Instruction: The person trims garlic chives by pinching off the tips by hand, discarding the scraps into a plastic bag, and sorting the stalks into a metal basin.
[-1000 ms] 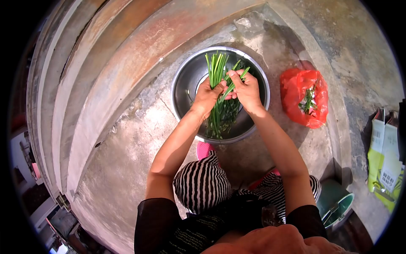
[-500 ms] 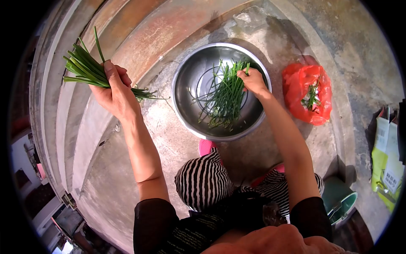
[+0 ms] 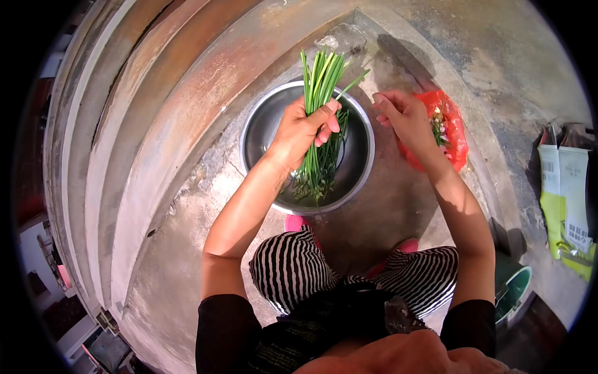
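My left hand (image 3: 305,131) is closed round a thick bunch of long green chives (image 3: 322,78). It holds them upright over a wide steel basin (image 3: 360,165). The cut ends stick up above my fist, and the darker, thin tips hang down into the basin. Whether loose chives also lie beneath the bunch I cannot tell. Between the basin and a red plastic bag (image 3: 460,134), my right hand (image 3: 405,118) has its fingers curled in to the thumb. Anything in that pinch is too small to make out. Plant scraps (image 3: 438,124) show in the bag's mouth.
Curved concrete steps (image 3: 149,143) rise at the left. A green bucket (image 3: 514,290) stands near my right elbow, and white-and-green printed bags (image 3: 567,193) are at the far right. My knees in striped trousers (image 3: 289,271) are just below the basin.
My left hand has brought its bunch from the left over the basin. My right hand has left the chives in the basin and moved right, beside the red bag.
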### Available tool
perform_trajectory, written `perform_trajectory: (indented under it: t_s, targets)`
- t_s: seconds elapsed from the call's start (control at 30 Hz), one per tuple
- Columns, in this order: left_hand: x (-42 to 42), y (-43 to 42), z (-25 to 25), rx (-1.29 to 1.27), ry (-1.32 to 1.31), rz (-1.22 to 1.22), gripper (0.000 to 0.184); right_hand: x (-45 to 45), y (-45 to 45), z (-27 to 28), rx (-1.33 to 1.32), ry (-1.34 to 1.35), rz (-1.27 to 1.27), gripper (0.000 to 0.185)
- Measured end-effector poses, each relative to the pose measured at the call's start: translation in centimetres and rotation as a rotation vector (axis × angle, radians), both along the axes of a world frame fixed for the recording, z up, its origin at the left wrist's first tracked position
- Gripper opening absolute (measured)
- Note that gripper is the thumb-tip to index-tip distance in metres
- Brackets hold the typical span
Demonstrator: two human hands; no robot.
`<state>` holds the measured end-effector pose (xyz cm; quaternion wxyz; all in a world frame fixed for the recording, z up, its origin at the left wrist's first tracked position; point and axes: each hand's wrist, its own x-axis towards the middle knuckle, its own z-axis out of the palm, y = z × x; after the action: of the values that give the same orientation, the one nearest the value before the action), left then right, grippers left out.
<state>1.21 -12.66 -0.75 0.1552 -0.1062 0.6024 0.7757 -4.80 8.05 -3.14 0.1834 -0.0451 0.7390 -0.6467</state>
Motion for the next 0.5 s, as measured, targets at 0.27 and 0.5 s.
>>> perform_trajectory:
  t_s: [0.27, 0.5]
  targets:
    - [-0.1, 6.9, 2.0, -0.036, -0.051, -0.211, 0.017, 2.9, 7.0, 4.6, -0.224, -0.112, -0.01, 0.023]
    - [-0.4, 10.2, 2.3, -0.145, -0.092, -0.188, 0.017, 4.5, 9.6, 5.2, 0.2, 0.417, 0.023, 0.018]
